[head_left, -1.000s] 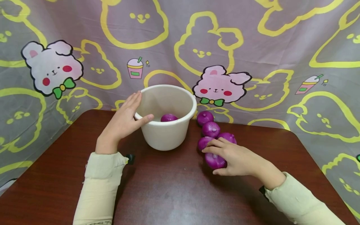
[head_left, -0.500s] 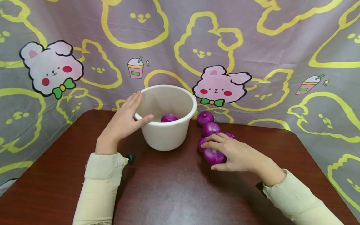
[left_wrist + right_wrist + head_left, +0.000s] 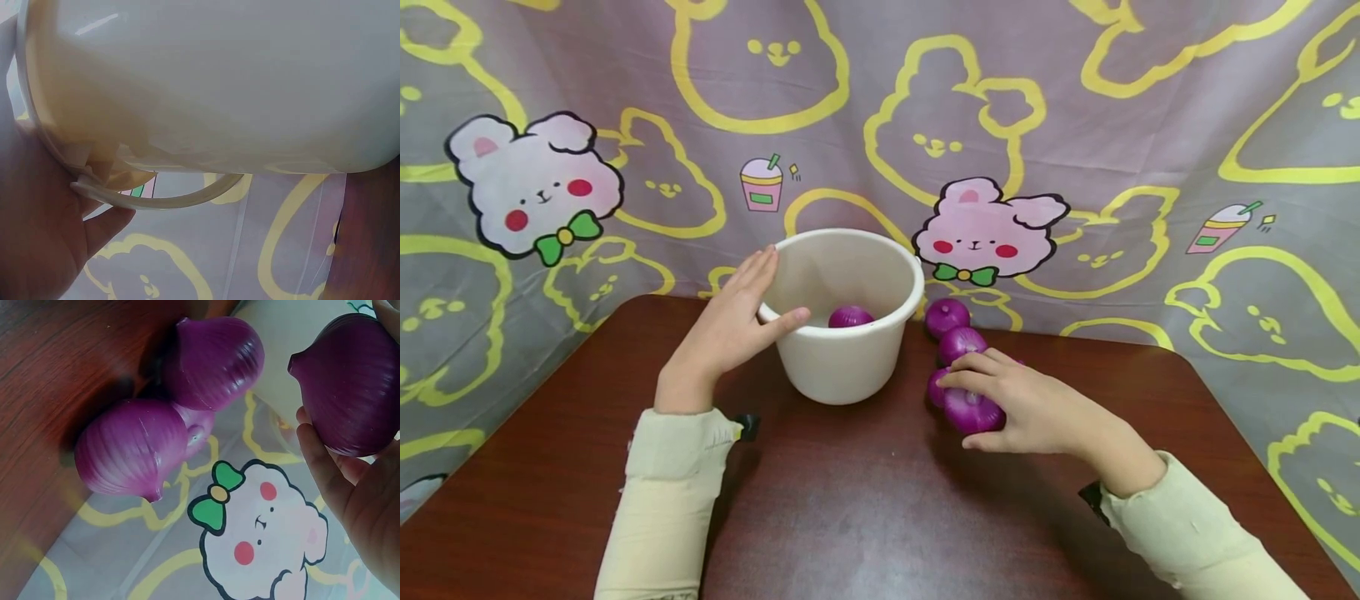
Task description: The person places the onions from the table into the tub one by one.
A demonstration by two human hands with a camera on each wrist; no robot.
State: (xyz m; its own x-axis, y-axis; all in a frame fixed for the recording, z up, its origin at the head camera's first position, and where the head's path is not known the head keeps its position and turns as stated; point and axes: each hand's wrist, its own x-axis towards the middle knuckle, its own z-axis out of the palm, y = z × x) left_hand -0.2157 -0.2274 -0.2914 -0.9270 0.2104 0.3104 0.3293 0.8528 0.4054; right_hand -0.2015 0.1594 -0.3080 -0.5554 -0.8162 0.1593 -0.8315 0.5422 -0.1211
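A white bucket (image 3: 838,362) stands on the table with one purple onion (image 3: 851,317) inside. At its left rim my left hand (image 3: 722,325) holds on, thumb over the edge; the left wrist view shows fingers by the bucket's handle (image 3: 181,201). My right hand (image 3: 1033,408) grips a purple onion (image 3: 972,412), which the right wrist view shows between thumb and fingers (image 3: 328,472). Close beside that onion are more onions (image 3: 947,318), one largely hidden behind the right hand. Two loose onions (image 3: 128,450) appear large in the right wrist view, a third partly behind them.
The dark brown table (image 3: 865,508) reaches back to a patterned curtain (image 3: 1097,150) with rabbit faces and yellow outlines. The loose onions lie to the right of the bucket, near the table's back edge.
My right hand and its onion have moved slightly away from me, toward the other onions, and cover more of the one behind. The left hand and bucket have stayed in place.
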